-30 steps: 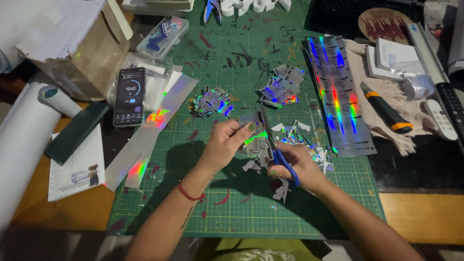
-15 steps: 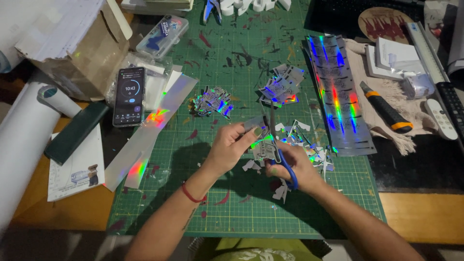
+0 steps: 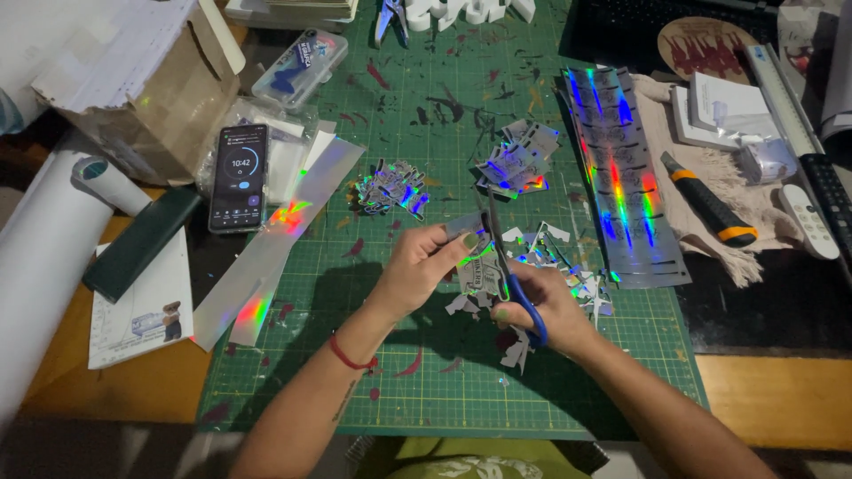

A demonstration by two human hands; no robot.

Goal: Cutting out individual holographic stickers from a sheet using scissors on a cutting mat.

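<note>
Hands as before: left hand (image 3: 417, 266) still pinching the holographic sticker (image 3: 475, 266), right hand (image 3: 541, 310) still gripping the scissors (image 3: 506, 266)

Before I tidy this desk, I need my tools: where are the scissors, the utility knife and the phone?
scissors (image 3: 497, 244), head view, on the blades.
utility knife (image 3: 707, 210), head view, mid-handle.
phone (image 3: 237, 177), head view, middle of the screen.

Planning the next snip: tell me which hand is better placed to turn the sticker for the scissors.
Left. The left hand already pinches the sticker at its edge, probably free to rotate it. The right hand is occupied, its fingers through the blue handles of the scissors, whose blades meet the sticker.
</note>
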